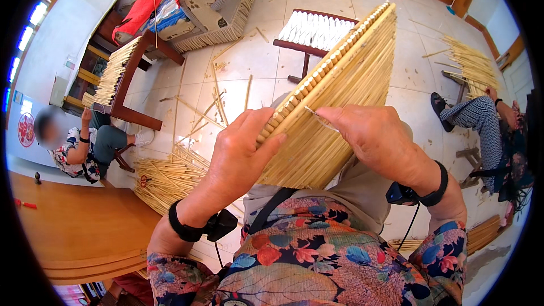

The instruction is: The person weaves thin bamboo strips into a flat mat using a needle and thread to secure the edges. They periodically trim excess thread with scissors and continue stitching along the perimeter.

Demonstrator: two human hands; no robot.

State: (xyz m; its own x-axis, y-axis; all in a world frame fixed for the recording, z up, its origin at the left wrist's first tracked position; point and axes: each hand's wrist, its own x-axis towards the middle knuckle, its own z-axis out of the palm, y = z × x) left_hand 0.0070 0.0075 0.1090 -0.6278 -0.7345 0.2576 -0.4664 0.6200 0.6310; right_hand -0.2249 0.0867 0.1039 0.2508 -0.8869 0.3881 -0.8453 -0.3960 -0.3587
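Observation:
A panel of pale yellow stalks laid side by side slants across my lap. Along its upper left edge runs a row of cut stalk ends, beside one thicker stalk. My left hand is closed around the lower part of this edge, thumb on top and fingers underneath. Over the panel's face, my right hand pinches a thin pale strand, which reaches toward the edge near my left thumb. I cannot tell whether it is thread or a needle.
Loose stalks with red-handled scissors lie at left. A rack of white twisted bundles stands ahead. Co-workers sit left and right, each by stalks. A wooden table is near left; a sofa stands behind.

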